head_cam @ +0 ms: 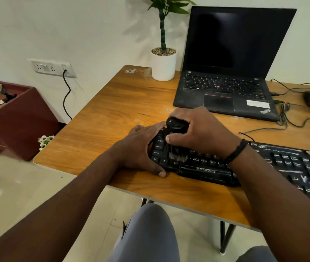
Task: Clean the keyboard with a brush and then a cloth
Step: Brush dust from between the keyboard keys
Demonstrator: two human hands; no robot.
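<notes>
Resting on the wooden table (101, 129), the black keyboard (263, 167) is held at its left end by the left hand (141, 148), fingers curled over the edge. The right hand (197, 129) grips a black brush (175, 129), bristles on the keys. Behind stands an open laptop (226, 72).

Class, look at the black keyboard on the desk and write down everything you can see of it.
The keyboard is black, seemingly plastic, with white-lettered keys and "ZEBRONICS" printed on its front edge. It lies flat on the wooden desk, near the front edge, in front of the laptop. The left hand holds its left end. The right hand grips a black brush, its bristles down on the left-side keys. The right-side keys look blurred.
</notes>
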